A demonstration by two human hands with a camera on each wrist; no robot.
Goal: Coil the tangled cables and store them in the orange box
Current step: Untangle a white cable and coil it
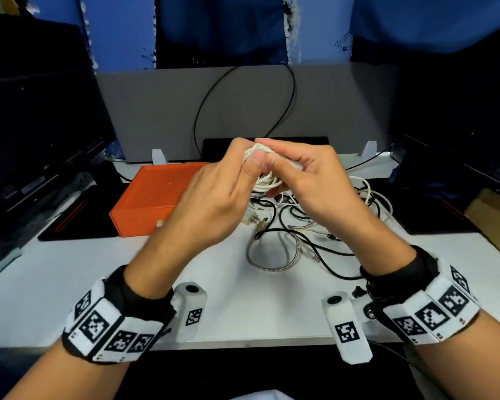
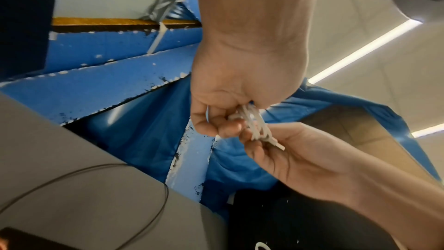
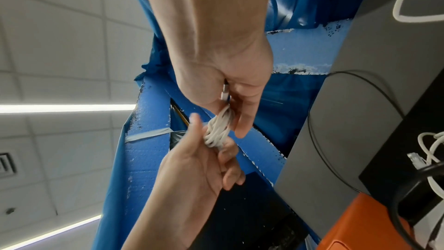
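Bright ceiling strip lights, wide-angle edge distortion

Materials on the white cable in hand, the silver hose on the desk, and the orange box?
White cable: smooth matte jacket, looks like rubbery plastic; bends into tight loops between left hand and right hand.
Silver hose: ribbed, shiny, probably flexible metal gooseneck or braided sheath; cannot tell which.
Orange box: flat matte sides with fine texture, likely plastic or coated board.
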